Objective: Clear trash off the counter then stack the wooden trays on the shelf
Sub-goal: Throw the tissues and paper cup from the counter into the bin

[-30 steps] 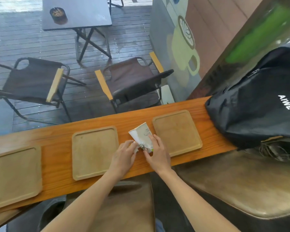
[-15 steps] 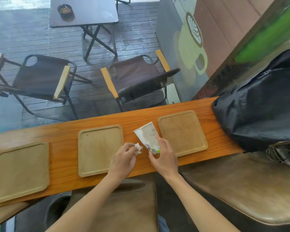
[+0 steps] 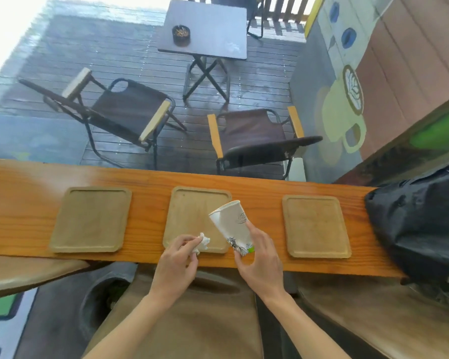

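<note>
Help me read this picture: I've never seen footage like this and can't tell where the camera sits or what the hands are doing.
There is no machine here. The camera is worn on a person's head and looks forward and down, so the two bare arms reaching in from the bottom are the wearer's own. The wide lens bends straight edges.

In front runs a wooden counter with three wooden trays: left tray, middle tray, right tray. A black bag lies at its right end.

The left hand pinches a crumpled white tissue. The right hand holds a dented paper cup, tilted, over the middle tray. Beyond the counter are chairs and a small table.
</note>
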